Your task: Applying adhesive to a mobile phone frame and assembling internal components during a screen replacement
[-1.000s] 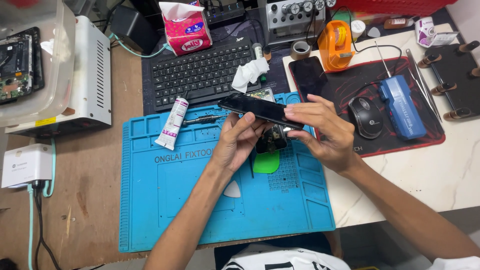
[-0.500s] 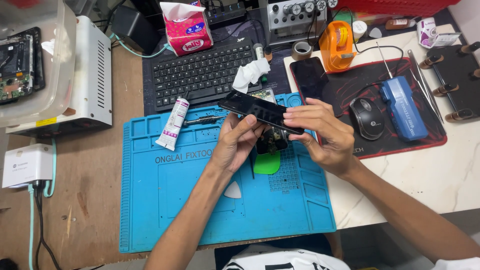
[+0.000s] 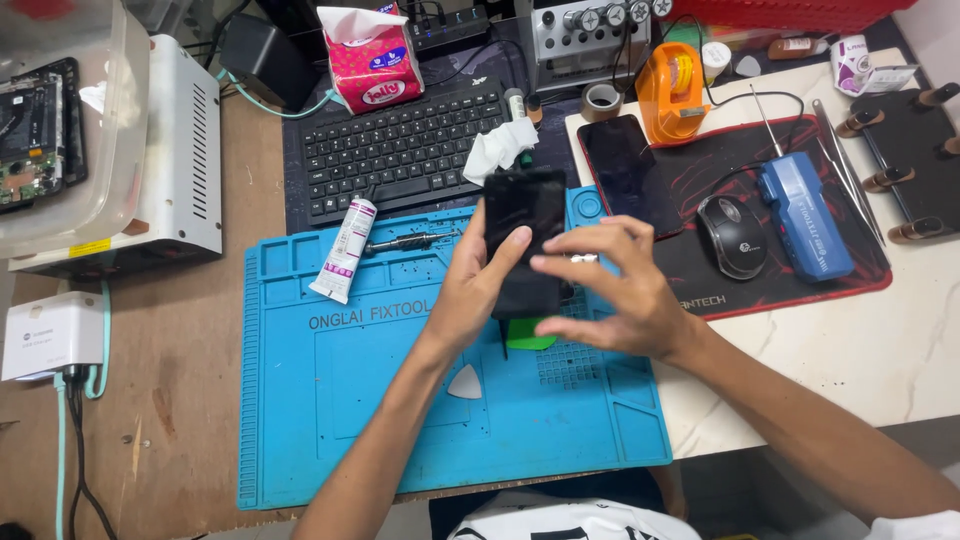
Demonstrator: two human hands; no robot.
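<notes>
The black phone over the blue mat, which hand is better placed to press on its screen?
Probably the right hand: the left hand grips the black phone from below, while the right's fingers spread free over its lower edge.

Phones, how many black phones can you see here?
2. One phone is held in the left hand over the blue mat, with the right hand beside it. Another phone lies on the red-and-black mouse pad.
</notes>
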